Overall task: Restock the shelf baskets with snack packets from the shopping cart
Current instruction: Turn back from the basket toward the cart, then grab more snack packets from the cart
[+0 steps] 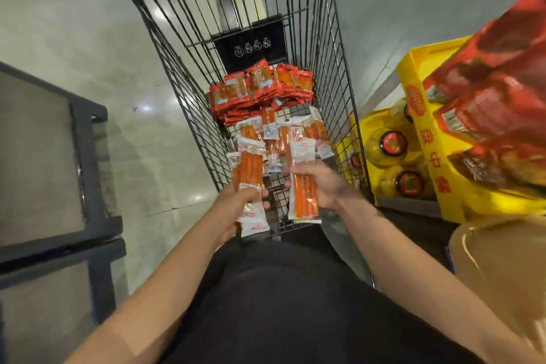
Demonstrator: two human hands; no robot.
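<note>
A black wire shopping cart (183, 89) stands in front of me. Clear packets of orange snack sticks (274, 136) lie heaped at its near end, and red packets (260, 89) are piled farther in. My left hand (236, 201) grips a bundle of the clear orange-stick packets (249, 168) above the cart's near edge. My right hand (322, 183) holds another few of the same packets (304, 195) just to the right. Both hands hover over the cart's near end.
A yellow shelf box (443, 156) with jars with dark lids (393, 143) sits to the right of the cart. Red packets (496, 97) fill the shelf at the upper right, blurred. A dark metal frame (94, 174) stands on the left over a pale glossy floor.
</note>
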